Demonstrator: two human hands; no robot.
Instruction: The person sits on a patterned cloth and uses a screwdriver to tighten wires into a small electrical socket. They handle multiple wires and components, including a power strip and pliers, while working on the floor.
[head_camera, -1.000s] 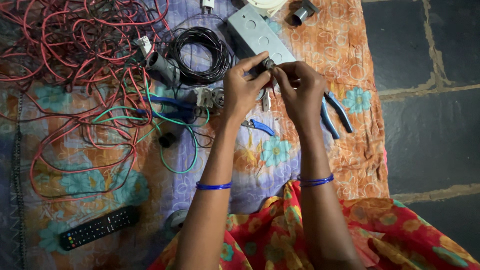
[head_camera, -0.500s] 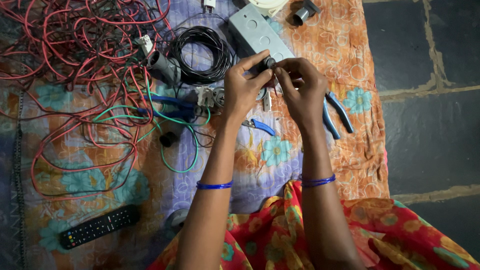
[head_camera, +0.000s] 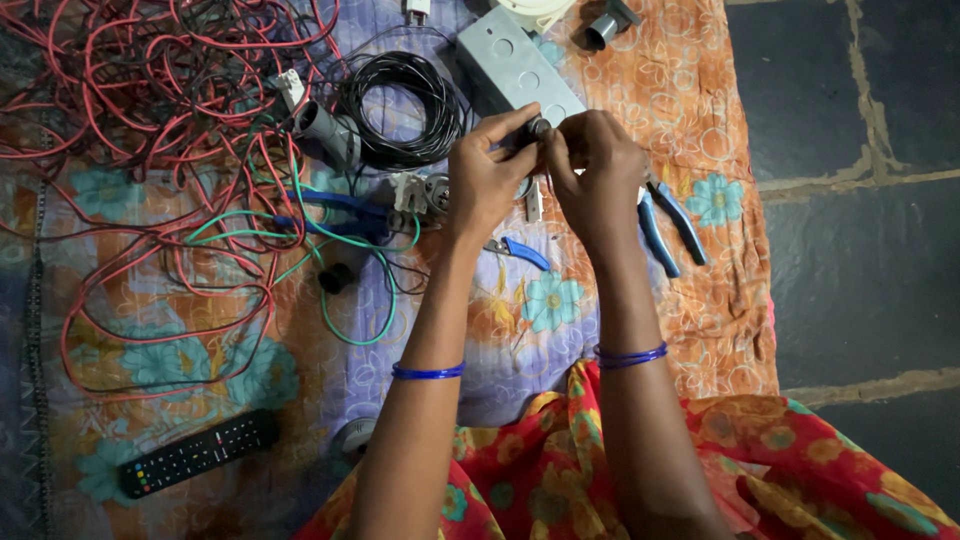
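Observation:
My left hand (head_camera: 487, 178) and my right hand (head_camera: 598, 178) meet above a flowered cloth (head_camera: 520, 330), both pinching a small dark round part (head_camera: 538, 128) between the fingertips. Most of the part is hidden by my fingers. A grey metal box (head_camera: 515, 65) with round holes lies just beyond the hands. Blue-handled pliers (head_camera: 668, 225) lie to the right of my right hand. A second blue-handled tool (head_camera: 520, 250) lies under my left wrist. Each wrist wears blue bangles.
A tangle of red wires (head_camera: 150, 110) covers the left of the cloth, with green wire (head_camera: 345, 300) and a black wire coil (head_camera: 400, 105) nearer the hands. A black remote (head_camera: 198, 452) lies at lower left. Dark stone floor (head_camera: 860, 200) runs along the right.
Both hands stay together on the small part; the fingers have shifted slightly around it. Nothing else has moved.

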